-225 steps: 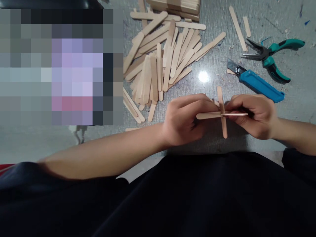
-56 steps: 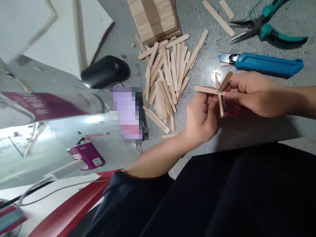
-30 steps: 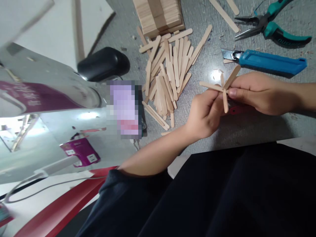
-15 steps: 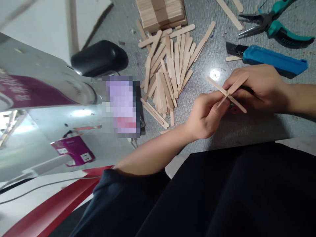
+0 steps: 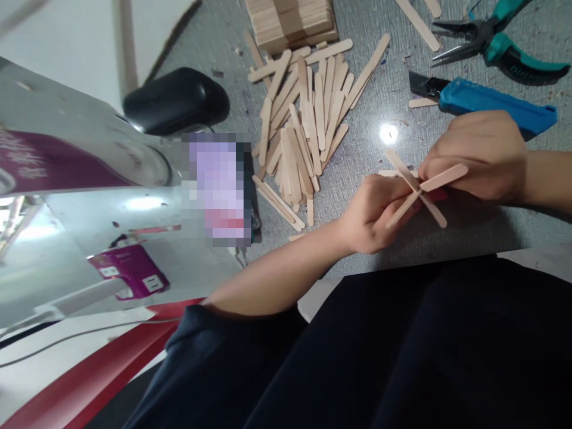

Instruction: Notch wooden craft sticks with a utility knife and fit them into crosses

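Note:
My left hand (image 5: 379, 214) and my right hand (image 5: 480, 156) both pinch a cross of wooden craft sticks (image 5: 420, 187) just above the grey tabletop (image 5: 447, 238). The sticks meet at one centre and fan out in several directions. Fingers of both hands are closed on the centre of the cross. A small red object (image 5: 438, 195) shows under my right fingers; I cannot make out what it is.
A loose heap of craft sticks (image 5: 304, 125) lies left of my hands, with a banded bundle (image 5: 290, 21) behind it. A blue utility knife (image 5: 487, 104) and green pliers (image 5: 496, 42) lie at the back right. A black object (image 5: 176, 101) and a silver-purple machine (image 5: 80, 190) stand at left.
The stick cross has turned in my fingers and dropped slightly towards me; one stick now points right over my right hand. The view has shifted a little.

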`<state>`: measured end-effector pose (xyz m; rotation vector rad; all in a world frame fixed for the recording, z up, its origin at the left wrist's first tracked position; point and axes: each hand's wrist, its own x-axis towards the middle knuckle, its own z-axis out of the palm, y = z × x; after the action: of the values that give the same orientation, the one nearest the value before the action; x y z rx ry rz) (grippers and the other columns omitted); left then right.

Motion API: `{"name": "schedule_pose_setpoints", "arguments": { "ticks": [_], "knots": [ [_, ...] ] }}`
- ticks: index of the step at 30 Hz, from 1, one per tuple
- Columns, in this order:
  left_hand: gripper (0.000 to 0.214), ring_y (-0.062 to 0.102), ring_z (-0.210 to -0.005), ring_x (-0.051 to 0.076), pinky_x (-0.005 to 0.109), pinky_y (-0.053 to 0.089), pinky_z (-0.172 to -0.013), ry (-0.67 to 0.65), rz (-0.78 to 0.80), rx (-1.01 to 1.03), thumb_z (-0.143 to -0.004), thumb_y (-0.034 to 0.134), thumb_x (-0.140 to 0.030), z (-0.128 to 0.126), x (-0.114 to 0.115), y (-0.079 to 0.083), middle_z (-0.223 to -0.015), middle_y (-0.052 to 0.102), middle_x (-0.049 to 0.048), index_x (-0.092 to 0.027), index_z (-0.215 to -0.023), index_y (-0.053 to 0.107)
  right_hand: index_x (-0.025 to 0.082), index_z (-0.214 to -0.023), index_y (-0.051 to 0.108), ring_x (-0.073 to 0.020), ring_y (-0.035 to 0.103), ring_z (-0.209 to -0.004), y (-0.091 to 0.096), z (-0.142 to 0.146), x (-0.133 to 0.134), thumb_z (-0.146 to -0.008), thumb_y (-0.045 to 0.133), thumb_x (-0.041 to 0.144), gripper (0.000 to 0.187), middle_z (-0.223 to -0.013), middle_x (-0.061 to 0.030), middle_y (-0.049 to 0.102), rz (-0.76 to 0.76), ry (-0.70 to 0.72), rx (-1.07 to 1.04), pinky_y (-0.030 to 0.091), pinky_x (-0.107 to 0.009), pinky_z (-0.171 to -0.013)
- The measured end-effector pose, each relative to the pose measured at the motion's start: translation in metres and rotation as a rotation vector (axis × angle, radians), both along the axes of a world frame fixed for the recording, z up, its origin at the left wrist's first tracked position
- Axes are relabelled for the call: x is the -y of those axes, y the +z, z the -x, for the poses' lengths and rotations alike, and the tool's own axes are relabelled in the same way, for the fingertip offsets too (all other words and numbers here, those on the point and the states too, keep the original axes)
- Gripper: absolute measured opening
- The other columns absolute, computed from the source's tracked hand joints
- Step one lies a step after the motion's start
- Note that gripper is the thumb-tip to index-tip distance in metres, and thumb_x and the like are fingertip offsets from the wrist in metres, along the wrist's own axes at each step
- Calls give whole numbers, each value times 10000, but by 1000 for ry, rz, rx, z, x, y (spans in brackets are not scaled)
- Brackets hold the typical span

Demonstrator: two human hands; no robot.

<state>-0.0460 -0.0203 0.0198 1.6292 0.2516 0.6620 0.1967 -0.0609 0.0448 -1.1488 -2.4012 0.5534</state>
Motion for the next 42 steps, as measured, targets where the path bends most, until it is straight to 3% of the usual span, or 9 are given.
{"name": "schedule_pose_setpoints", "arguments": {
  "ticks": [3, 8, 12, 15, 19, 24, 30, 35, 42],
  "knots": [
    [515, 513, -483, 140, 341, 423, -488, -22, -12, -19, -1153, 662, -589, 2, 1, -1, -612, 587, -7, -256, -770, 578, 323, -1059, 841, -241, 630, -724, 6, 1, 5, -1167, 508, 402, 358, -867, -48, 836, -23, -1, -52, 416, -429, -748],
    [517, 490, -475, 138, 317, 398, -477, 9, 6, 28, -1205, 536, -553, 2, 2, -5, -607, 532, -22, -261, -779, 509, 303, -1020, 808, -199, 742, -774, 9, 7, 6, -1045, 638, 219, 191, -883, -20, 837, 234, 18, -260, 473, -350, -746],
    [609, 442, -443, 127, 311, 371, -453, -12, -30, -8, -1207, 472, -626, -1, 1, -7, -555, 470, -22, -264, -721, 416, 279, -1002, 809, -159, 738, -772, 16, 9, 2, -1091, 605, 214, 233, -903, -12, 849, 348, 46, -357, 482, -316, -743],
    [512, 411, -426, 114, 296, 346, -447, -4, -113, 63, -1226, 448, -460, -3, -1, -7, -542, 424, -37, -259, -755, 433, 261, -1004, 818, -149, 731, -776, 19, 8, 0, -1150, 551, 247, 305, -909, -20, 848, 443, 58, -374, 487, -310, -746],
    [381, 435, -433, 99, 278, 367, -468, 3, -96, 171, -1206, 495, -272, -4, 0, -6, -592, 472, -48, -259, -829, 443, 300, -1061, 839, -208, 703, -791, 14, 4, 1, -1151, 588, 411, 289, -874, -47, 819, 214, 1, -143, 439, -377, -746],
    [412, 548, -498, 130, 310, 448, -504, -1, 11, 71, -1233, 464, -444, -3, 3, -8, -662, 582, -4, -264, -872, 549, 371, -1110, 869, -235, 673, -807, 2, -3, 2, -1151, 549, 603, 397, -922, -54, 845, 127, -52, 61, 458, -417, -816],
    [463, 524, -517, 123, 306, 416, -504, -27, 136, 9, -1227, 516, -493, 2, 3, -3, -666, 579, -5, -257, -833, 572, 447, -1226, 894, -200, 700, -795, -8, -10, -3, -1183, 574, 516, 331, -896, -4, 858, -66, -24, -42, 453, -402, -809],
    [478, 451, -512, 96, 290, 362, -525, 11, 118, 132, -1226, 532, -389, -4, 8, -4, -630, 479, -36, -240, -778, 453, 260, -1022, 791, -154, 698, -729, 2, 0, -1, -1194, 614, 347, 261, -862, -5, 807, 1, 21, -216, 455, -321, -681],
    [401, 443, -507, 73, 249, 358, -512, 47, 17, 236, -1218, 516, -257, -8, 8, -6, -652, 456, -47, -234, -823, 454, 231, -1055, 722, -113, 707, -763, 5, 8, 0, -1191, 642, 230, 158, -872, 18, 800, 36, 40, -370, 465, -265, -680]
  ]
}}
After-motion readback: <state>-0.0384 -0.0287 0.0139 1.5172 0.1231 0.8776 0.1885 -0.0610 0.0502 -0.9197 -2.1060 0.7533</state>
